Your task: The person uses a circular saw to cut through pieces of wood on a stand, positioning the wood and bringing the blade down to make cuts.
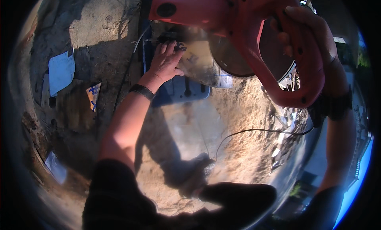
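A large red cut-off saw point(198, 9) fills the top of the head view. My right hand point(311, 29) is closed round its looped handle point(307, 81), fingers coming through the opening. Behind the handle shows the saw's round disc point(234, 59), its lower edge beside a pale flat piece point(198, 61) with dark marks. That piece lies over a blue metal base point(180, 93). At its left edge is my left hand point(164, 65), fingers curled over a small dark knob point(180, 46), thumb apart and near the piece's edge. The fingertips are partly hidden.
A whitish flat sheet point(61, 73) and a small tan offcut point(93, 96) with blue marks lie at the left. A dark cable point(254, 130) curves across the sandy ground. Light scraps point(291, 121) are heaped at the right. A shoe point(196, 176) shows below.
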The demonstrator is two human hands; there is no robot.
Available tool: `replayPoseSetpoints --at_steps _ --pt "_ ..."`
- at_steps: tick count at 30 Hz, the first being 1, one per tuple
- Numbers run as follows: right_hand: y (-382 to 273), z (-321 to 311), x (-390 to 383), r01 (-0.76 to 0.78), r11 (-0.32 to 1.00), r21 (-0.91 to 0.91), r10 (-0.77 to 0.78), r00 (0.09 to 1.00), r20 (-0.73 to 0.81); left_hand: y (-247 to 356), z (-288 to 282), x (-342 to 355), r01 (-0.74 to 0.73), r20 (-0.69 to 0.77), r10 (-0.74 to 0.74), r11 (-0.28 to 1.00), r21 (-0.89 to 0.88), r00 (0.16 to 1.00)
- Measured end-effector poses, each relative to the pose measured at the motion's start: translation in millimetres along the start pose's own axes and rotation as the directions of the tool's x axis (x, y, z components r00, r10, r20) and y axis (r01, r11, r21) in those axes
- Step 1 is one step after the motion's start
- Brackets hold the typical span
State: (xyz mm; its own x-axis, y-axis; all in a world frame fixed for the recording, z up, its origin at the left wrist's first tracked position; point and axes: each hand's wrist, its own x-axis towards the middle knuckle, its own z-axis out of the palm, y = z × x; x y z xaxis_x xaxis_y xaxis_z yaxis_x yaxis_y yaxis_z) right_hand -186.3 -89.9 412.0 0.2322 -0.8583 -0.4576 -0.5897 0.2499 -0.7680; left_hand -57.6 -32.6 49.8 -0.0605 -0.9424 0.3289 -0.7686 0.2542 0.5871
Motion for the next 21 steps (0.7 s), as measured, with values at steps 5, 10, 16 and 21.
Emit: replayPoseSetpoints --at_steps 5,10,16,21 --pt "23 -14 6 0.093 0.994 0.055 -0.100 0.984 0.147 7 9 5 0.001 0.043 -0.009 0.985 0.172 0.999" --pt "29 -2 -1 0.050 0.996 0.072 -0.057 0.994 0.092 1 2 9 -0.048 0.115 0.022 0.973 0.227 0.993" --pt "47 9 -9 0.075 0.990 0.119 -0.086 0.992 0.091 9 5 7 -0.067 0.106 0.032 0.935 0.348 0.994" --pt "81 26 -12 0.182 0.976 0.121 -0.194 0.977 0.092 11 0 15 -0.021 0.253 -0.097 0.904 0.426 0.963"
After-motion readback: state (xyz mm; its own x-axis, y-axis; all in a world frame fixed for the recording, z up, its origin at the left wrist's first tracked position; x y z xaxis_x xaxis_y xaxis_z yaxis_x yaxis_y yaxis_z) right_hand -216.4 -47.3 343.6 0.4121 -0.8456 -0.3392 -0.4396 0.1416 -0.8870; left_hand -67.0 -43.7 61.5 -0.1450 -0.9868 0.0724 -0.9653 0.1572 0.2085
